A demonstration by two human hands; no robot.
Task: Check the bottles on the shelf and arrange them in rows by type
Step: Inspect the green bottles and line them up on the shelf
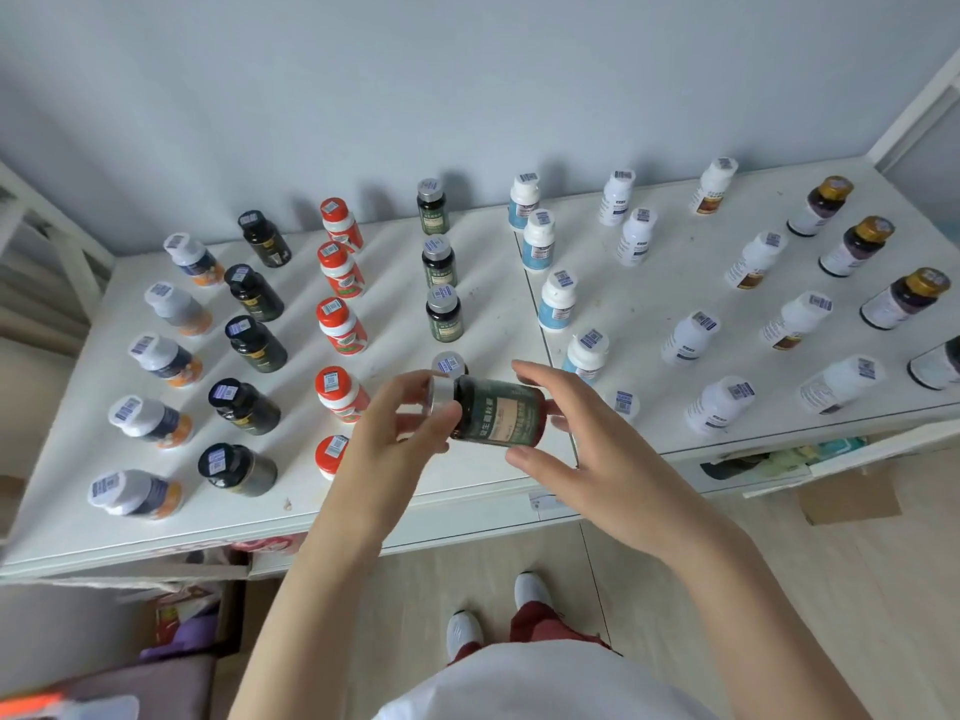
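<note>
The bottle [498, 415] lay sideways over the shelf [467, 491] edge, cap pinched in the curled fingers of the left hand [410, 428], base clamped between thumb and fingers of the right hand [587, 444].

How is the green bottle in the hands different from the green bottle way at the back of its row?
The dark green silver-capped bottle in the hands lies sideways; the dark green bottle at the back stands upright. The left hand and right hand hold the first off the white shelf; the back one stands on it, untouched. Both have silver caps.
</note>
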